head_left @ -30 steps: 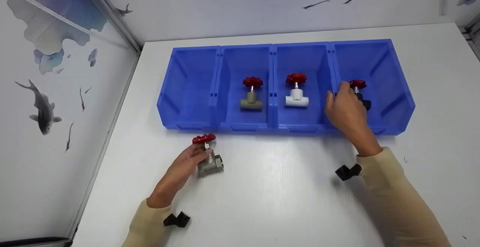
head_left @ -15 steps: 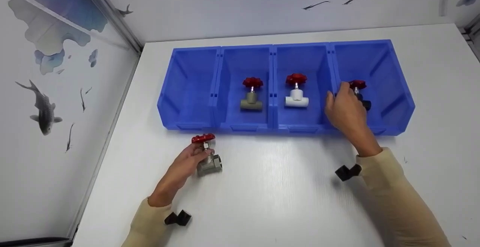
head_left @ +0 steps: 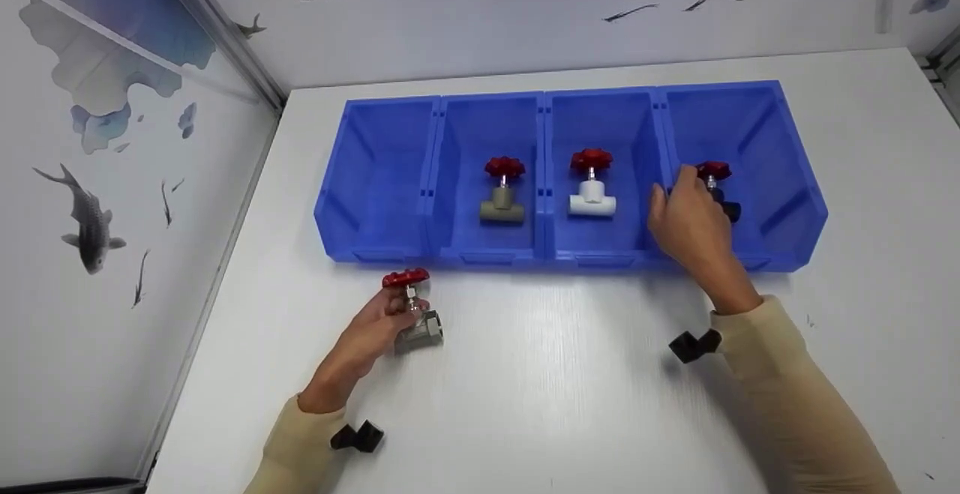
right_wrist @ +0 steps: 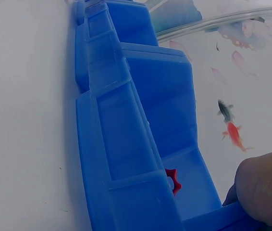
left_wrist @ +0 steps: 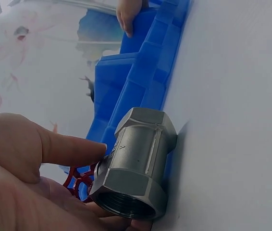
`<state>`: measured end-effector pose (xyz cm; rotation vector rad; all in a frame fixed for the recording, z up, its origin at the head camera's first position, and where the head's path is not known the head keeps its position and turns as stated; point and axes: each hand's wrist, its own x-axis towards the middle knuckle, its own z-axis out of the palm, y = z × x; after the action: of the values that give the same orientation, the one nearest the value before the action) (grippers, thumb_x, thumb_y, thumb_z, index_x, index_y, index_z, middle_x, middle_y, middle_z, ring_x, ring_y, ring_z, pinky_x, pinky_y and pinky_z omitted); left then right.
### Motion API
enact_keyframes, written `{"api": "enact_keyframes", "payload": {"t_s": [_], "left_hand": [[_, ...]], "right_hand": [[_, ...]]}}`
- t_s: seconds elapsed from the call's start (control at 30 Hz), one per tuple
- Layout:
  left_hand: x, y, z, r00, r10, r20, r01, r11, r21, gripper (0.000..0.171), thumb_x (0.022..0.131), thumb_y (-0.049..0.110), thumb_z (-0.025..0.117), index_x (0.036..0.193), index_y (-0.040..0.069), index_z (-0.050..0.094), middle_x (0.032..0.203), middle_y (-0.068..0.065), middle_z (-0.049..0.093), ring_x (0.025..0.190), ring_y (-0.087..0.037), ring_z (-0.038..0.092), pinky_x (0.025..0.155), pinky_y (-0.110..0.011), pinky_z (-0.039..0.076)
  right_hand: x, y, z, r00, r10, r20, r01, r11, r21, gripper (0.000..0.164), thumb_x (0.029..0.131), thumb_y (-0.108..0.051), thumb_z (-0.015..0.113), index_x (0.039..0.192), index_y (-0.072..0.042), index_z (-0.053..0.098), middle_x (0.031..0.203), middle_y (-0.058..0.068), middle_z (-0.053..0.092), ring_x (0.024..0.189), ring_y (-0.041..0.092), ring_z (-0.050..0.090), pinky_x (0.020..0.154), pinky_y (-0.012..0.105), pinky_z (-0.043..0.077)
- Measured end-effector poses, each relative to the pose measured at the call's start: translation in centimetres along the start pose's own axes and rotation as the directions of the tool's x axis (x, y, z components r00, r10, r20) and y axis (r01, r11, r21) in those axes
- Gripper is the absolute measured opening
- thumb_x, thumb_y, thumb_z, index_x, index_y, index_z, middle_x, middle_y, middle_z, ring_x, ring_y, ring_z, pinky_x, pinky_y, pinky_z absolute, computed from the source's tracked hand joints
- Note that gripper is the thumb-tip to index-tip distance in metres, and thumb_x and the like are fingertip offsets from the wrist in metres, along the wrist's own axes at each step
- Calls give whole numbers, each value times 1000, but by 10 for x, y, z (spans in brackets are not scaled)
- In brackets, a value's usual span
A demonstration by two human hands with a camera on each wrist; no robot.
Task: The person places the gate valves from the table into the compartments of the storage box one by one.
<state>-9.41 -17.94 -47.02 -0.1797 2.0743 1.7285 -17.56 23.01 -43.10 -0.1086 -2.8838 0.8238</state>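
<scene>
My left hand [head_left: 369,336] holds a metal valve with a red handwheel [head_left: 406,277] in front of the leftmost bin, thumb across its neck. Up close in the left wrist view, the valve's steel body [left_wrist: 135,154] shows hex ends and a threaded opening close over the table. My right hand [head_left: 694,220] grips the divider wall [right_wrist: 227,216] between the two rightmost bins, thumb on its left side and fingers on its right. Just beyond those fingers lies a black valve with a red handwheel [head_left: 714,170], partly hidden by the hand.
Several blue bins [head_left: 487,258] stand joined in a row. An olive valve [head_left: 502,205] lies in the second bin from the left, a white valve [head_left: 592,198] in the third. White panels [head_left: 480,22] with painted fish rise behind and left of the white table [head_left: 540,374].
The metal valve has shifted very slightly left with my left hand, and the thumb sits a little lower on it. My right hand stays at the divider.
</scene>
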Motion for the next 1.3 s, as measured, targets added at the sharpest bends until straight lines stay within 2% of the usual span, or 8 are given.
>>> {"api": "enact_keyframes", "payload": {"t_s": [0.1, 0.43, 0.63, 0.87, 1.1, 1.3], "left_hand": [[0, 0, 1, 1000, -2, -12, 2, 1000, 2, 51, 95, 0, 53, 144, -3, 39, 123, -21, 60, 111, -25, 57, 93, -32, 42], [0, 1, 2, 999, -5, -39, 7, 999, 51, 45, 95, 0, 53, 139, -4, 44, 121, -19, 62, 113, -25, 58, 94, -33, 45], [0, 3, 3, 1000, -7, -22, 8, 998, 55, 45, 98, 4, 55, 140, -3, 44, 121, -17, 60, 112, -25, 57, 96, -35, 43], [-1, 6, 1, 1000, -1, -4, 1, 997, 81, 48, 99, 9, 57, 143, -3, 42, 129, -19, 59, 121, -29, 55, 103, -42, 40], [-4, 12, -3, 1000, -2, 22, 0, 995, 95, 40, 99, 9, 56, 135, -4, 46, 119, -18, 61, 109, -26, 56, 93, -36, 41], [-6, 14, -4, 1000, -11, 20, 9, 994, 111, 43, 99, 12, 58, 137, -4, 46, 120, -18, 61, 111, -26, 57, 92, -35, 43]], "right_hand": [[0, 0, 0, 1000, 10, 10, -10, 1000, 3, 49, 106, -26, 39, 130, 17, 38, 100, 36, 56, 82, 54, 59, 66, 63, 45], [0, 1, 0, 1000, 3, 4, -4, 1000, 10, 48, 105, -25, 39, 129, 17, 39, 99, 36, 56, 82, 54, 59, 66, 63, 45], [1, 1, 1, 1000, -4, -8, 4, 1000, 6, 47, 105, -25, 40, 127, 17, 40, 98, 36, 56, 79, 54, 59, 63, 62, 45], [1, 1, 1, 1000, -1, -10, 1, 1000, 8, 47, 105, -25, 40, 125, 17, 41, 99, 35, 56, 79, 54, 59, 64, 63, 45], [1, 1, 0, 1000, 11, 4, -11, 1000, 12, 48, 105, -26, 38, 128, 16, 39, 97, 34, 56, 80, 52, 59, 65, 62, 45], [1, 1, 1, 1000, 7, 3, -7, 1000, 14, 47, 105, -26, 39, 127, 16, 40, 97, 34, 56, 79, 52, 59, 65, 61, 46]]}}
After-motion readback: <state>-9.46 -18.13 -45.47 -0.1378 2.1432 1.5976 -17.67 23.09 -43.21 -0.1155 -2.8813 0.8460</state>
